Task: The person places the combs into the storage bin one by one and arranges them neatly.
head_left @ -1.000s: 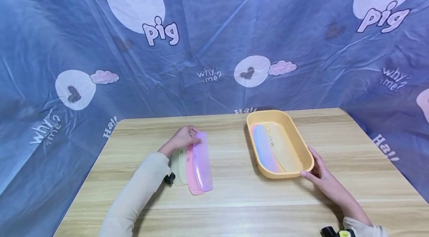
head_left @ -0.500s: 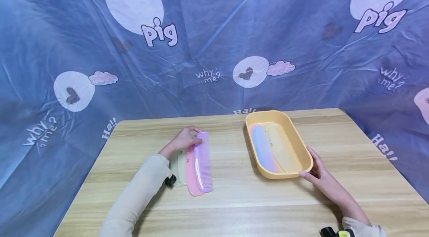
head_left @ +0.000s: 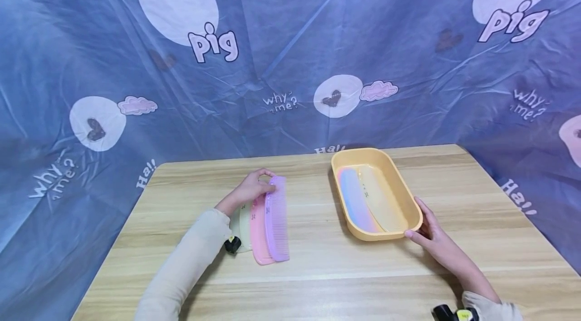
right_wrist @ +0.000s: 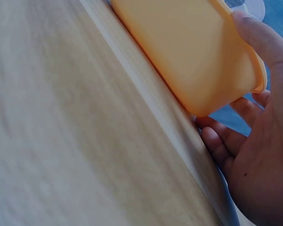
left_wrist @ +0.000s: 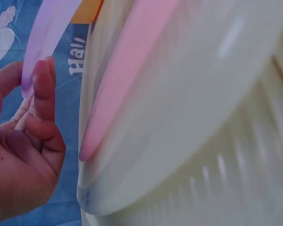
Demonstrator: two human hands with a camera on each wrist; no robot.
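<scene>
My left hand (head_left: 248, 189) pinches the far end of a purple comb (head_left: 278, 220) between thumb and finger. In the left wrist view that purple comb (left_wrist: 46, 37) stands apart from the others. Beside it on the table lies a pink comb (head_left: 259, 235), with pale green combs (head_left: 245, 227) overlapping to its left, partly hidden by my wrist. At right, my right hand (head_left: 433, 237) grips the near right corner of a yellow plastic bin (head_left: 405, 195), thumb on the rim and fingers along the outer wall. Inside the bin lie a rainbow-tinted comb (head_left: 356, 205) and a pale yellowish comb (head_left: 383, 200).
Everything stands on a light wood-grain table (head_left: 313, 265). Behind it and along the sides hangs a blue printed cloth (head_left: 281, 48). Bare table separates the combs on the left from the bin.
The purple comb has shifted slightly to the right in my left hand, uncovering more of the pink comb. My right hand and the bin have stayed in place.
</scene>
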